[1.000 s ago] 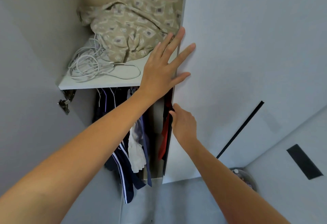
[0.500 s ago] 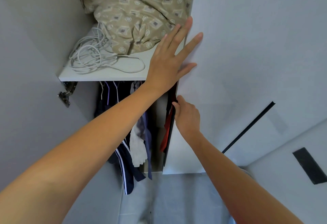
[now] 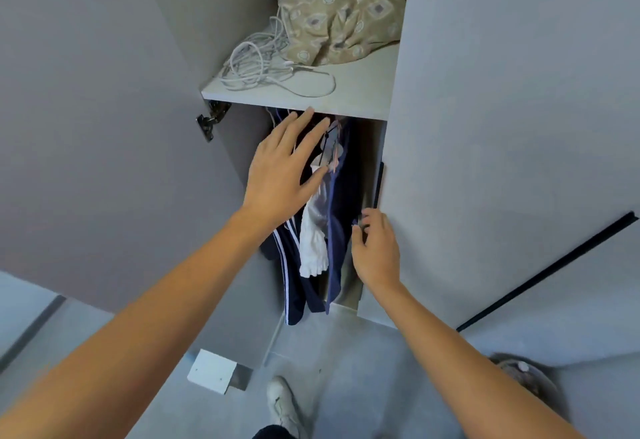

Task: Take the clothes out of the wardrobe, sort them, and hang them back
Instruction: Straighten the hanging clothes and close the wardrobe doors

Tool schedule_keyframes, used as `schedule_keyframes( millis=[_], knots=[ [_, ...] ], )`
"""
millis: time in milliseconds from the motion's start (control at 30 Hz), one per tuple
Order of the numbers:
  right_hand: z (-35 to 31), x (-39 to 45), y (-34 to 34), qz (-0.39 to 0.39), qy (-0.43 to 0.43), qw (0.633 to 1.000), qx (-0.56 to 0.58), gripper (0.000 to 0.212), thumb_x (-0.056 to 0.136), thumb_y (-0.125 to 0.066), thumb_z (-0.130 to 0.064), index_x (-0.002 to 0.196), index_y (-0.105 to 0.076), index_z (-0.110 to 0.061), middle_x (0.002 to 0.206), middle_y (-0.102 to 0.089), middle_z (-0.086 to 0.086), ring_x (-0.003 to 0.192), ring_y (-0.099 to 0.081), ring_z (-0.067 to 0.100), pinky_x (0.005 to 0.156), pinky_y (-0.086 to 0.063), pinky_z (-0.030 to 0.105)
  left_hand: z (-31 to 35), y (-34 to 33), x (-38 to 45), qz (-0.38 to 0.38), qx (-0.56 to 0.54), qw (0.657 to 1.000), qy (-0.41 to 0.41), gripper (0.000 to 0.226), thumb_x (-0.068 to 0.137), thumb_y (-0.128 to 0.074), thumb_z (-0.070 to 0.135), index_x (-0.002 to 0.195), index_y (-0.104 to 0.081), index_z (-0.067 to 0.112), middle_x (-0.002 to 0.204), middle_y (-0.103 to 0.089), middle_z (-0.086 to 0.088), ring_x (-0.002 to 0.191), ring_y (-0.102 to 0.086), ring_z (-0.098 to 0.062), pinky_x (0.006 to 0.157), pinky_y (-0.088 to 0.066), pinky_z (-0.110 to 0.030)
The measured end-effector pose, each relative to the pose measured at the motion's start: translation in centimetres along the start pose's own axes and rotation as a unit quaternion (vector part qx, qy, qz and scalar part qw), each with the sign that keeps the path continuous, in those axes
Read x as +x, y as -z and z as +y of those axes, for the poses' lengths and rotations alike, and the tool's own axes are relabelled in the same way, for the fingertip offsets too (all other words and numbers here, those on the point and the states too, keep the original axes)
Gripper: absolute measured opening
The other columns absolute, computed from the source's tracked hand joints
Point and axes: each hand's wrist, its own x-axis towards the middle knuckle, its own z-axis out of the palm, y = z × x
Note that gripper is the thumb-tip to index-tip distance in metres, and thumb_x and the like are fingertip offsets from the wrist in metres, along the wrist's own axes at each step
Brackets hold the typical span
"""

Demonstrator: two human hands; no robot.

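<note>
Fingers (image 3: 304,127) of the left hand (image 3: 280,175) spread straight, pointing to 1 o'clock over the hanging clothes (image 3: 313,230), holding nothing. The right hand (image 3: 375,251) curls loosely at their 3 o'clock side, gripping nothing. The clothes hang long-axis down under the wardrobe (image 3: 485,127) shelf (image 3: 346,102).

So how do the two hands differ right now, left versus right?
The left hand is raised just under the grey shelf, fingers straight and spread over the navy white-striped garment; the right hand sits lower, beside the grey wardrobe door, fingers loosely curled by the blue garment. Neither plainly grips anything; both reach into the hanging clothes.
</note>
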Motion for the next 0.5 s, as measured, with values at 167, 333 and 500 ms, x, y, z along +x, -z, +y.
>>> schedule_keyframes(
  millis=[167,333,500],
  knots=[
    [-0.5,-3.1,-2.6,-0.105,0.025,0.994,-0.007,0.034,0.102,-0.056,-0.03,0.134,-0.048,-0.028,0.126,-0.055,-0.008,0.12,-0.054,0.018,0.095,-0.054,0.046,-1.8,2.3,-9.4,-0.044,0.032,0.992,0.11,0.066,0.103,-0.059,0.043,0.162,-0.034,0.027,0.164,-0.037,0.0,0.148,-0.038,-0.026,0.102,-0.048,-0.045],
    [-4.9,-5.3,-5.4,-0.188,0.099,0.977,-0.008,0.042,0.103,-0.056,-0.037,0.142,-0.044,-0.03,0.136,-0.049,-0.01,0.131,-0.05,0.017,0.1,-0.051,0.044,-4.2,6.4,-16.2,-0.034,0.049,0.983,0.171,0.06,0.102,-0.056,0.037,0.159,-0.041,0.023,0.16,-0.043,-0.002,0.146,-0.042,-0.027,0.099,-0.047,-0.044],
    [-12.5,-8.7,-10.8,-0.259,0.172,0.95,0.045,0.06,0.1,-0.064,-0.035,0.153,-0.037,-0.026,0.148,-0.041,-0.01,0.141,-0.042,0.014,0.112,-0.045,0.043,-6.9,14.2,-17.3,0.1,0.077,0.986,0.112,0.053,0.097,-0.064,0.014,0.149,-0.056,0.011,0.156,-0.05,-0.012,0.15,-0.041,-0.033,0.11,-0.043,-0.052]
  ],
)
